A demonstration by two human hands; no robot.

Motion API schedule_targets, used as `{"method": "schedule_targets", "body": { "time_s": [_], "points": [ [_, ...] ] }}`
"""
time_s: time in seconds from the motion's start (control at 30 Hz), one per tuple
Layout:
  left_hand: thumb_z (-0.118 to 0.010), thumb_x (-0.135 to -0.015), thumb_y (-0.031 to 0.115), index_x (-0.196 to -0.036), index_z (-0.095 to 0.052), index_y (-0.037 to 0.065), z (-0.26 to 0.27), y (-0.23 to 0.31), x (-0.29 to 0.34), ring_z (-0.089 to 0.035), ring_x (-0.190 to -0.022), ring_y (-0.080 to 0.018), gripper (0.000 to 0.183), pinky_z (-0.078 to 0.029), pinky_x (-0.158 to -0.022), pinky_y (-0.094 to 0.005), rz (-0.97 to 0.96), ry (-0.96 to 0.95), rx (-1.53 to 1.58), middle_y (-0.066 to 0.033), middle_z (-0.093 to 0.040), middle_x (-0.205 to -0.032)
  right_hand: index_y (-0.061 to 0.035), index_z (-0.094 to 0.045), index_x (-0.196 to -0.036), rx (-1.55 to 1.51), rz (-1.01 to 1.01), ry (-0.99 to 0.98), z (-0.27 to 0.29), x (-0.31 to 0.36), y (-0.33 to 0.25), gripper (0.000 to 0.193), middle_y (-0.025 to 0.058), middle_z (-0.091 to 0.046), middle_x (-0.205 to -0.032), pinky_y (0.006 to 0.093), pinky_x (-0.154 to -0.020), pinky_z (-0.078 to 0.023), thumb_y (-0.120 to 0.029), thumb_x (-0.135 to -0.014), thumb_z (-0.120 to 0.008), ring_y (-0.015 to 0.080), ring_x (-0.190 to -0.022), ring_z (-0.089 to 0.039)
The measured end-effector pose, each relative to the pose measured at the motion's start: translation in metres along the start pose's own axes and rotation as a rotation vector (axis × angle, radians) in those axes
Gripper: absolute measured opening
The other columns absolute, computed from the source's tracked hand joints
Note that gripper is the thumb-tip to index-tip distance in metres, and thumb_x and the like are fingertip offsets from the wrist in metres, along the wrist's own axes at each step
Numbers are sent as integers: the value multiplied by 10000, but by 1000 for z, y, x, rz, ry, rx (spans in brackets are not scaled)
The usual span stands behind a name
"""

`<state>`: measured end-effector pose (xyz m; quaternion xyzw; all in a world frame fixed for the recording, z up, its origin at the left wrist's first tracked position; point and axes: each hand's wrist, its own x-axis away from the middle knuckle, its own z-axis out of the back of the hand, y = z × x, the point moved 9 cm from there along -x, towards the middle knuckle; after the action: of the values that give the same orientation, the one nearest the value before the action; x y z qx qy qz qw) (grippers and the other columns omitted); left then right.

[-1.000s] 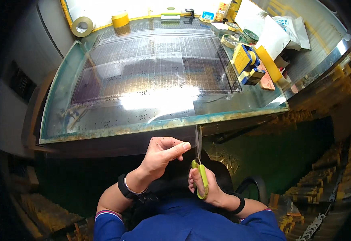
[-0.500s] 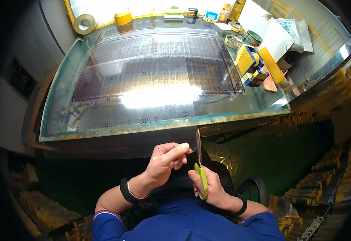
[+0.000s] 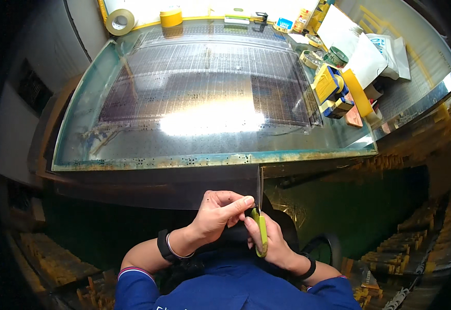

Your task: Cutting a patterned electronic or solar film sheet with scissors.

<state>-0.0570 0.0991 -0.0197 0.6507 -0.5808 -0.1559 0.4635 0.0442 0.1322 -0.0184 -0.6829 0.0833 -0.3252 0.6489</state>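
Note:
A thin see-through plastic sheet (image 3: pixel 148 187) lies over the front of the glass tabletop and hangs past its near edge. My left hand (image 3: pixel 217 214) is closed, thumb against the bent fingers, pinching the sheet close to its right corner. My right hand (image 3: pixel 276 242) is wrapped round a pair of scissors (image 3: pixel 262 227) with lime-green handles. Their blades point away from me, along the right edge of the sheet. Whether the blades are parted cannot be made out. The two hands are close together, fingertips almost meeting.
The glass-topped table (image 3: pixel 204 161) carries dark gridded films (image 3: pixel 189 77). A yellow-and-blue tape dispenser (image 3: pixel 330 88) and a green-rimmed jar (image 3: pixel 336 57) stand at right. Tape rolls (image 3: pixel 120 21) line the back. A black chair arm (image 3: pixel 328 248) is beside me at lower right.
My left hand has moved right and slightly nearer me, up to the scissors, and its fingers have come to the sheet's corner. The whole view has shifted a little.

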Motion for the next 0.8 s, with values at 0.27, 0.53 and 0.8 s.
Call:
{"method": "schedule_targets", "body": {
  "time_s": [0.27, 0.53, 0.8],
  "points": [
    [-610, -819, 185, -781, -643, 20, -9, -7, 10, -468, -465, -44, 173, -324, -401, -172, 37, -35, -60, -16, -569, -578, -32, -479, -771, -175, -75, 65, 10, -1, 2, 289, 6, -468, -558, 198, -398, -392, -298, -884, -496, 71, -446, -480],
    [-583, -837, 179, -818, -644, 1, -8, -14, 21, -478, -467, -42, 188, -346, -404, -166, 54, -63, -51, -25, -571, -578, -23, -442, -860, -172, 66, 37, 31, -8, 4, 211, 37, -458, -687, 243, -532, -419, -230, -895, -459, 109, -587, -485],
    [-582, -843, 191, -879, -649, 10, -18, -28, 32, -504, -512, -42, 196, -362, -426, -160, 137, -235, 32, -21, -588, -619, -20, -454, -840, -121, 3, -18, 23, -2, 1, 223, 39, -470, -676, 243, -536, -428, -237, -895, -460, 105, -581, -490]
  ]
}}
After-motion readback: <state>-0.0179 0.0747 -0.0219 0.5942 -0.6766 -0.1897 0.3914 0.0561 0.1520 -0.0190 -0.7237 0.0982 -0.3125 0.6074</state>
